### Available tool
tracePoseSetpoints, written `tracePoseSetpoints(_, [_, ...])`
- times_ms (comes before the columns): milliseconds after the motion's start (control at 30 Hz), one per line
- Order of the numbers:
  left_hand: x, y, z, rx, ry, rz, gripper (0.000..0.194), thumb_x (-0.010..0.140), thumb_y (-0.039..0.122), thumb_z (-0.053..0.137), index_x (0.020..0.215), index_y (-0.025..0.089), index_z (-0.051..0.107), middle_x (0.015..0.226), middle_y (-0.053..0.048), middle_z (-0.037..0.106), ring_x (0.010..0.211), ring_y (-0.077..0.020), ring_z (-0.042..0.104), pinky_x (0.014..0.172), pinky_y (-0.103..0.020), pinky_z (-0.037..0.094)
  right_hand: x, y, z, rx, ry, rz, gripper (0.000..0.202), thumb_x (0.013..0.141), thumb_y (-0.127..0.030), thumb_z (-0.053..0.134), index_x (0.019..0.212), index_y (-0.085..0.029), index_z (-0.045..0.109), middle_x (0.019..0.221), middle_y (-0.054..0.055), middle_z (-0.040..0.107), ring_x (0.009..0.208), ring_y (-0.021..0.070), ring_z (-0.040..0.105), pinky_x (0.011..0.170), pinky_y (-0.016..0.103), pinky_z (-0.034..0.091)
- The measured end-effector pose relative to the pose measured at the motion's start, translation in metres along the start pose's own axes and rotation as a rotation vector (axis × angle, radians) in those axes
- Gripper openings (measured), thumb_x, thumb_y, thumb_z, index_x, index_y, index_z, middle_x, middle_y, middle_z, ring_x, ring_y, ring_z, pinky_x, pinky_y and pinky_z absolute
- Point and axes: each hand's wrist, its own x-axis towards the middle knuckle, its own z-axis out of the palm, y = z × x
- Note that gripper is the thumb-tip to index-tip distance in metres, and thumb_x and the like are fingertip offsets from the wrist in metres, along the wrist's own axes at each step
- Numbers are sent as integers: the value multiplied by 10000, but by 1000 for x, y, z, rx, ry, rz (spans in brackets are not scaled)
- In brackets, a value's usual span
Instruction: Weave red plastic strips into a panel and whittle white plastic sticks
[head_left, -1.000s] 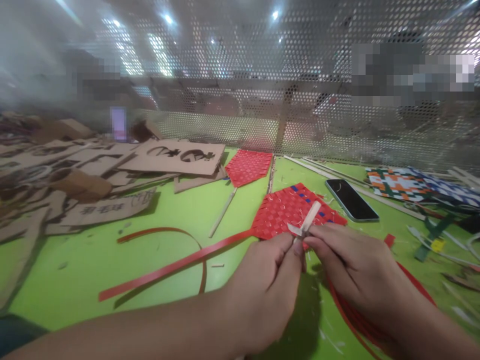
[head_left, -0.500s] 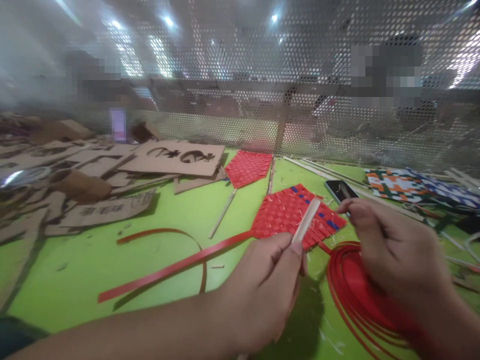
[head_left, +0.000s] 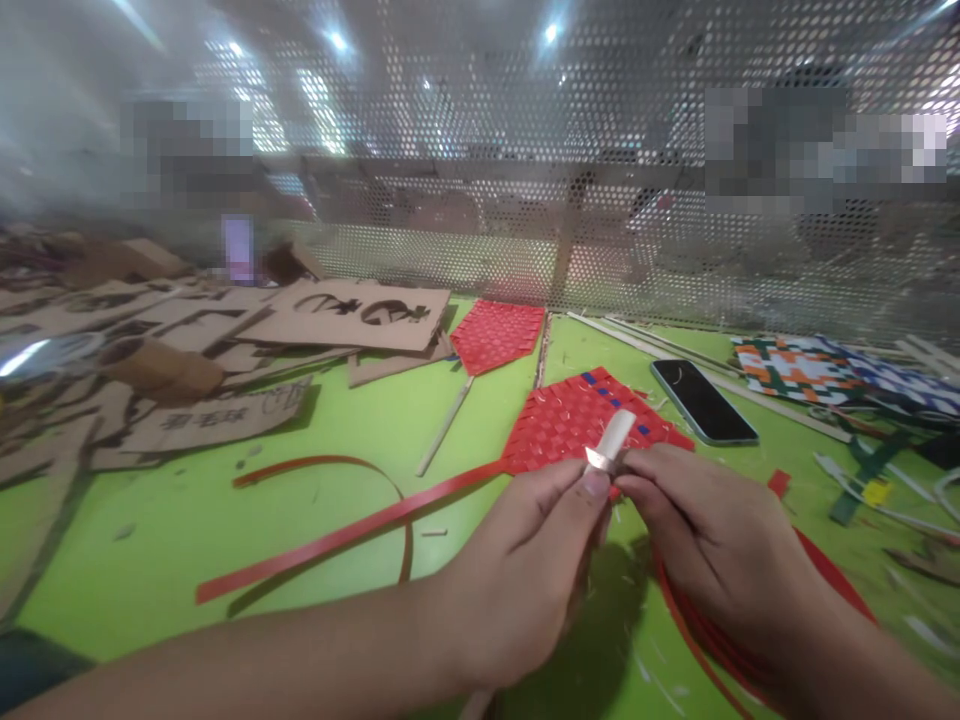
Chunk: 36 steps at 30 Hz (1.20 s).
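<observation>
My left hand is closed round a pale flat wooden stick, whose upper end sticks up past the thumb. A small shiny metal blade lies across the stick just above my left thumb. My right hand pinches the blade from the right, its fingertips close to the stick. Behind both hands lies a red woven piece with some blue squares and pale shavings on it. A coil of red strip rests on the table, partly hidden under my right hand.
A phone lies beyond my right hand. Farther back are a smaller red woven piece on a stick and an orange, green and white woven piece. Cut cardboard covers the left side. A perforated screen stands behind.
My right hand has come left and down to the stick, bringing the blade against it. The phone and more of the table's right side now show. My left hand stays almost in place.
</observation>
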Motion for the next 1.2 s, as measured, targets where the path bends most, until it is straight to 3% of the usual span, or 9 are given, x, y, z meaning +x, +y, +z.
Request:
tracePoseSetpoints(100, [-4,1,6,-75,-48,-2,427,1086,526,458,763,251,410,461,125,315,312,-52,229,304,-132,260,-5,10,-2,-110,73,31,255,1138,-301,468,1041,-212,686,918,33,806,752,158,763,663,249,533])
tracePoseSetpoints(200, [-11,0,13,-55,-107,-56,514,1014,614,576,702,237,417,453,106,351,357,-45,293,337,-119,253,-11,28,-13,-198,192,208,268,1113,-380,526,1093,-219,740,958,50,820,794,197,779,672,284,543])
tracePoseSetpoints(300, [-15,2,16,-92,-61,-43,480,1049,562,537,716,234,426,458,119,316,359,-37,249,345,-102,234,-13,31,-23,-151,262,339,237,1100,-382,546,1089,-254,746,907,13,797,722,170,751,625,268,529])
tracePoseSetpoints(533, [-5,7,11,-244,-186,-1,485,1132,391,330,670,241,349,419,113,273,286,-53,194,303,-113,266,-2,-7,-7,11,77,4,181,1105,-265,523,1011,-216,670,823,5,773,692,130,752,648,199,558])
tracePoseSetpoints(667, [-9,3,10,-313,-197,-16,487,1115,425,402,669,236,352,417,117,272,306,-45,202,337,-105,286,-5,10,-10,-125,121,39,225,1111,-295,516,1072,-202,718,919,51,829,762,180,793,678,251,577])
tracePoseSetpoints(767, [-15,0,11,-273,-288,-48,495,1033,505,619,684,216,419,481,108,356,374,-26,297,394,-90,318,-10,32,-25,-272,228,236,283,1095,-385,546,1060,-213,768,913,57,836,753,218,794,611,285,547])
tracePoseSetpoints(833, [-15,0,10,-325,-280,-30,492,1038,486,615,689,222,391,479,121,313,360,-26,249,385,-91,306,-11,37,-32,-250,283,347,287,1091,-406,553,1037,-229,772,894,42,823,737,208,779,622,285,544])
tracePoseSetpoints(1033, [-5,3,4,-244,-190,32,456,1121,425,361,704,244,381,425,109,300,291,-70,213,295,-139,247,-5,1,-13,12,40,32,191,1098,-285,528,1013,-244,694,875,20,798,727,170,761,642,242,560])
tracePoseSetpoints(1200, [-12,3,11,-349,-190,-10,466,1089,445,440,676,243,359,413,116,256,307,-57,171,325,-132,263,-4,-2,-7,-4,48,37,202,1108,-271,512,990,-232,672,830,7,776,671,151,731,633,244,539])
